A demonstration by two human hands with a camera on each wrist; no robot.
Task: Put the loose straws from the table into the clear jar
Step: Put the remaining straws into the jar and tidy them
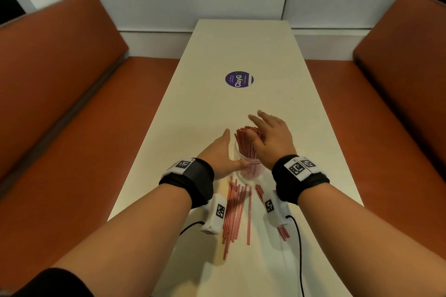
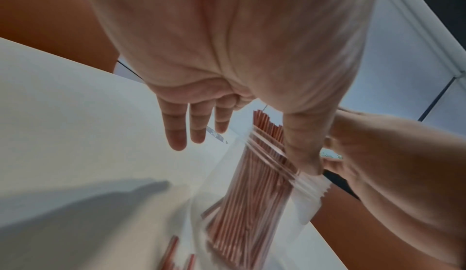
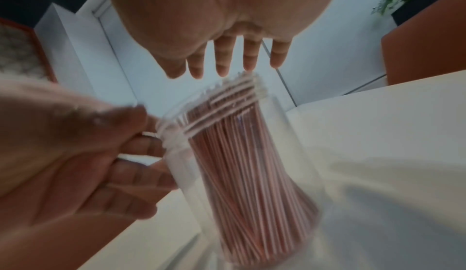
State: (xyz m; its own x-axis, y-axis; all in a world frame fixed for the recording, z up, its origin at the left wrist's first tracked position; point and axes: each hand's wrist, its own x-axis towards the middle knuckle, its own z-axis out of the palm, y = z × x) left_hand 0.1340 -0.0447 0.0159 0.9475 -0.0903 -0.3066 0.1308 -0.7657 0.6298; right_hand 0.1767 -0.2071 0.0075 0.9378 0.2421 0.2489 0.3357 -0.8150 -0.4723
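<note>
A clear jar point(image 1: 251, 166) stands on the white table point(image 1: 241, 43), packed with thin red straws point(image 1: 245, 143) that stick out above its rim. My left hand point(image 1: 224, 152) lies open along the jar's left side, fingers point(image 2: 199, 126) straight and the thumb against the jar point(image 2: 252, 204) near its threaded neck. My right hand point(image 1: 270, 135) hovers open over the straw tips, fingers point(image 3: 224, 59) spread, holding nothing. Several loose straws point(image 1: 233, 214) lie on the table between my wrists. A smaller bunch point(image 1: 283, 232) lies partly under my right wrist.
A round purple sticker point(image 1: 239, 79) sits on the table beyond the jar. Orange benches point(image 1: 72, 79) point(image 1: 398, 91) flank the table on both sides. A black cable point(image 1: 299, 248) trails from my right wrist over the near table.
</note>
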